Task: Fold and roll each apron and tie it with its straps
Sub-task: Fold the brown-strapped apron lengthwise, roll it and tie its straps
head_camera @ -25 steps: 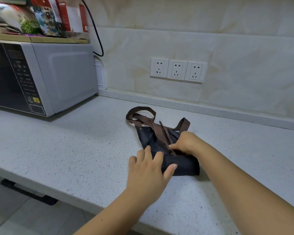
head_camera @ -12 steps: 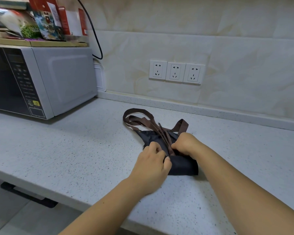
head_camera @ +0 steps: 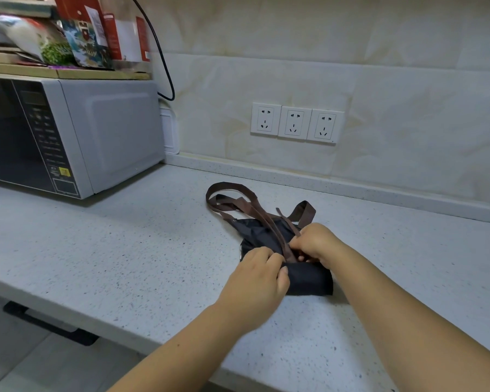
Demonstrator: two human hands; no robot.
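both hands (head_camera: 256, 281) (head_camera: 316, 243) curled on the dark apron's (head_camera: 309, 277) rolled edge

No text legible.
- Microwave (head_camera: 116, 131) control panel (head_camera: 46, 137): rows of button labels, too blurred to read.
- Yellow sticker (head_camera: 64, 171) low on panel: print unreadable.
- Red packages (head_camera: 142, 35) above microwave: white labels, print too small.

The left hand (head_camera: 255, 281), flat 1 s ago, now grips the rolled edge of the apron (head_camera: 309, 278).
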